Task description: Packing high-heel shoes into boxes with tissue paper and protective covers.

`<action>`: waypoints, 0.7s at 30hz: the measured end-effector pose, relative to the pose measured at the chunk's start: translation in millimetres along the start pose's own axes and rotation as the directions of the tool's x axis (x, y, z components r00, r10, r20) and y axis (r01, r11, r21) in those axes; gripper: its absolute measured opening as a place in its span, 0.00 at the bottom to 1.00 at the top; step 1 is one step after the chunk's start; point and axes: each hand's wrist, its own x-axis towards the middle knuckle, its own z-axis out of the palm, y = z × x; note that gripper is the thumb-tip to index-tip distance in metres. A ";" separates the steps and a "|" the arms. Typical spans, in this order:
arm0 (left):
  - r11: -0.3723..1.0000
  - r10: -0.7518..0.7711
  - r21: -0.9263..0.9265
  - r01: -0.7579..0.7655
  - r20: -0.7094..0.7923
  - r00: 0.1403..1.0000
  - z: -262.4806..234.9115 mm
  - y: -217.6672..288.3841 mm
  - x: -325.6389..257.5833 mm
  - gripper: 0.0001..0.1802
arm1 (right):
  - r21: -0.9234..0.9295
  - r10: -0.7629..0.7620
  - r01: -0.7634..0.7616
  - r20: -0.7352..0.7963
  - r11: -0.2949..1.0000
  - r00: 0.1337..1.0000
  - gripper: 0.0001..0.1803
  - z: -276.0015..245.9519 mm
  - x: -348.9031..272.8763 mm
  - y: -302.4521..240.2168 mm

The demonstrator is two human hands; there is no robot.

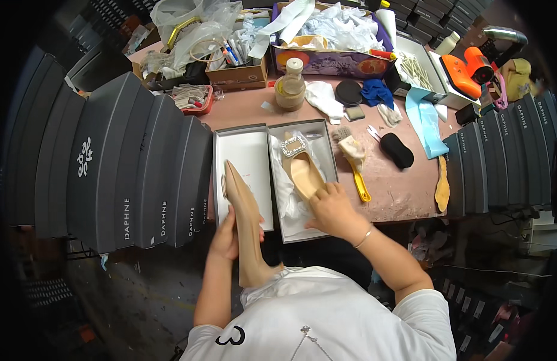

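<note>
My left hand (225,239) is wrapped round a beige pointed-toe shoe (248,225), turned on its side with the toe pointing away from me. Its toe lies over the white inside of the box lid (245,143), and its heel end reaches back to my shirt. In the grey shoebox (295,233) beside the lid lies another beige shoe (305,173) with a square jewelled buckle (293,144). My right hand (335,210) is closed on that shoe's heel end, partly hiding it. White tissue paper (286,201) lines the box.
Stacks of dark shoeboxes stand at left (104,162) and right (489,159). A yellow-handled brush (358,171), a black pad (396,150), and a jar (289,93) lie beyond the box. Cartons of plastic and tissue (332,60) line the table's back.
</note>
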 end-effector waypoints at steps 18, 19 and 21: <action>0.940 0.205 0.337 -0.057 -0.424 0.882 -67.0 7.9 82.7 0.36 | 0.265 0.246 -0.120 -0.521 0.957 0.817 0.27 -4.8 -18.5 75.1; 0.939 0.216 0.338 -0.065 -0.432 0.876 -72.1 6.3 81.6 0.36 | 0.424 0.214 0.009 -0.477 0.906 0.852 0.28 -3.6 -2.1 55.8; 0.942 0.227 0.328 -0.075 -0.456 0.861 -75.8 6.2 75.3 0.37 | 0.519 0.115 0.046 -0.273 0.853 0.955 0.30 -9.5 30.6 10.6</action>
